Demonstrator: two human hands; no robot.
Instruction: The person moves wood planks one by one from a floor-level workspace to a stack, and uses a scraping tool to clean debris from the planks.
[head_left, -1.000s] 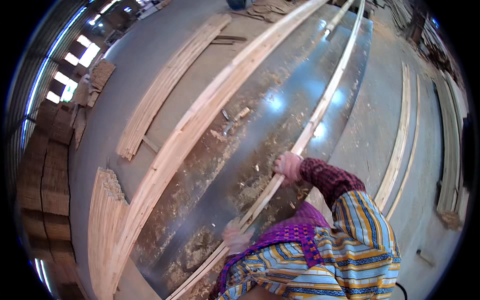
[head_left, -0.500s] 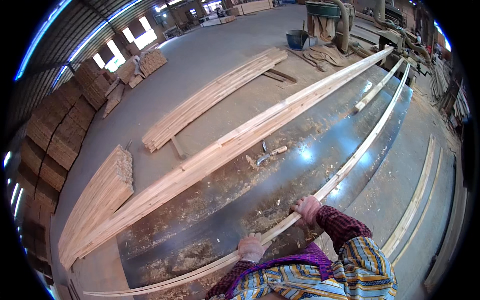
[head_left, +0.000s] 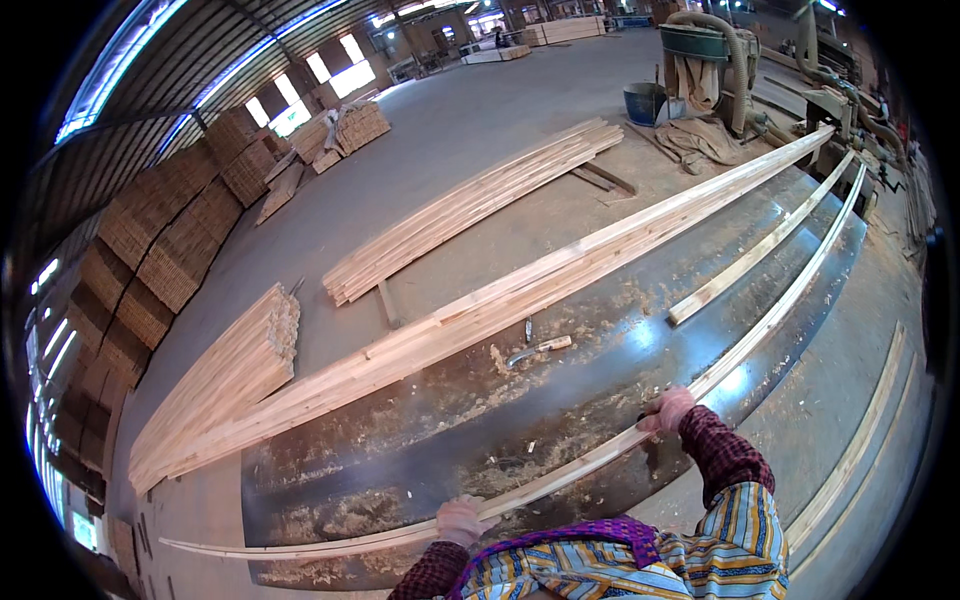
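Observation:
A long, thin wooden strip runs across the near side of a dark metal table, from the lower left toward the machine at the far right. My left hand, in a pale glove, is closed on its nearer stretch. Farther along, my right hand, also gloved, grips the same strip from above. Beyond it, a second wooden strip lies on the table, its far end at the machine. A curved-blade tool with a light wooden handle rests amid shavings at mid-table.
Long planks line the table's far side. Stacked boards and a slanting bundle stand beyond and left. A dark bucket is near the dust collector. More strips lie on the floor at right.
The second strip has slid out from the machine toward me, showing more of its length. Both hands stay on the long strip, slightly farther apart. The whole view has shifted.

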